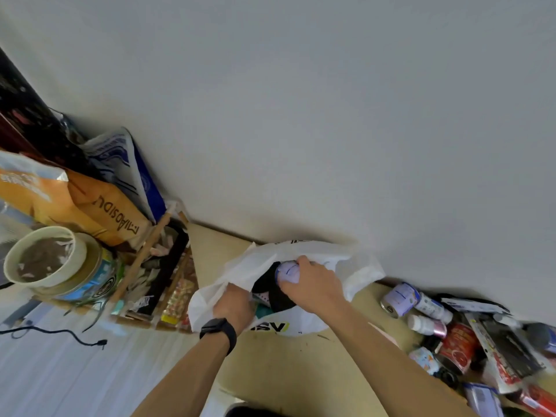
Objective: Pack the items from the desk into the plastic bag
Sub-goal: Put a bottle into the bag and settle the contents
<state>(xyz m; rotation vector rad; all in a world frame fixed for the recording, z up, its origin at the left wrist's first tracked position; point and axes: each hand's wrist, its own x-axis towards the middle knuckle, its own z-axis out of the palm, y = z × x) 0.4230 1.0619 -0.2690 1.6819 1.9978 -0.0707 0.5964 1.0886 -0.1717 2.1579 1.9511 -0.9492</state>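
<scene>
A white plastic bag (319, 251) lies open on the beige desk (301, 365) against the wall. My left hand (236, 305), a black watch on its wrist, grips the bag's near left rim and holds the mouth apart. My right hand (313, 284) is shut on a pale purple can (287, 272) and holds it inside the bag's mouth. Dark items show within the bag below the can. A second purple can (398, 299) lies on its side on the desk to the right.
Right of the bag lies a heap: white bottles (428, 323), a red can (458, 347), packets (505, 350). To the left stands a wooden crate (150, 260) of clutter, orange bags (99, 203), a paper bowl (45, 260) on a tin. A black cord (60, 332) trails at left.
</scene>
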